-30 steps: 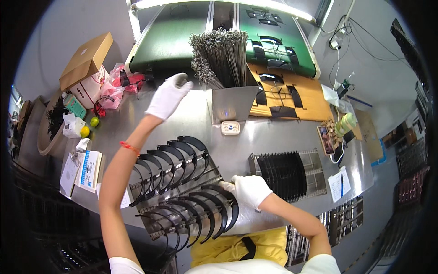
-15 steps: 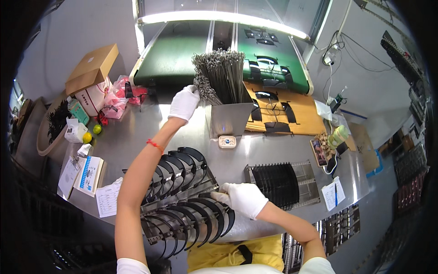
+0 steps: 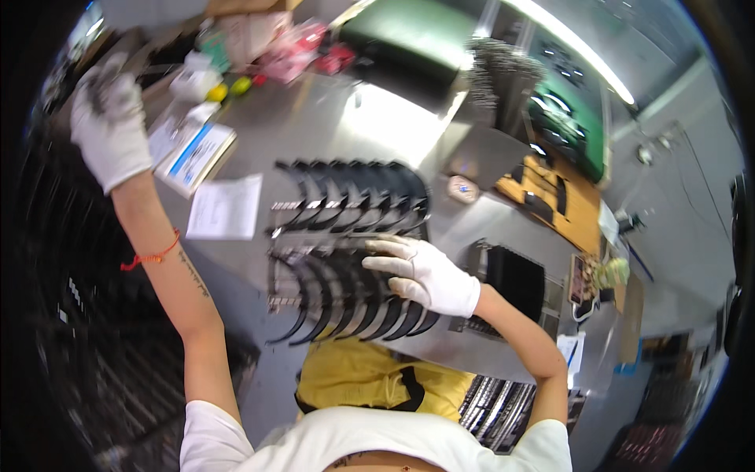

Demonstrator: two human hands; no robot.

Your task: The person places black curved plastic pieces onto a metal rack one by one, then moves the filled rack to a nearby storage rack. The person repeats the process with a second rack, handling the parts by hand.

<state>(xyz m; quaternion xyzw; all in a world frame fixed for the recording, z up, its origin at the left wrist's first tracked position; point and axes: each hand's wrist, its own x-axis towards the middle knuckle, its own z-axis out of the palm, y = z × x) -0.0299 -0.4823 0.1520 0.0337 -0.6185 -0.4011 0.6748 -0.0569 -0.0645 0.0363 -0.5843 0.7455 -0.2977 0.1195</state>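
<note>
Two rows of black curved parts (image 3: 354, 185) hang on a wire rack (image 3: 277, 206) standing on a metal table (image 3: 354, 118). My right hand (image 3: 425, 271), in a white glove, lies flat on the nearer row (image 3: 330, 303) with its fingers spread. My left hand (image 3: 110, 126), also gloved, is raised far out to the left, away from the rack, over the table's left end. Its fingers are curled, with a dark patch at the fingertips that is too blurred to name.
A grey bin of thin metal rods (image 3: 503, 71) stands at the back, before a green surface (image 3: 409, 31). Papers (image 3: 224, 206) and a booklet (image 3: 197, 153) lie left of the rack. To the right sit a small round device (image 3: 462, 189), a black parts tray (image 3: 515, 275) and an orange board (image 3: 550, 197).
My left hand has swung from the rod bin at the back over to the far left. My right hand stays on the nearer row of curved parts. The view has tilted.
</note>
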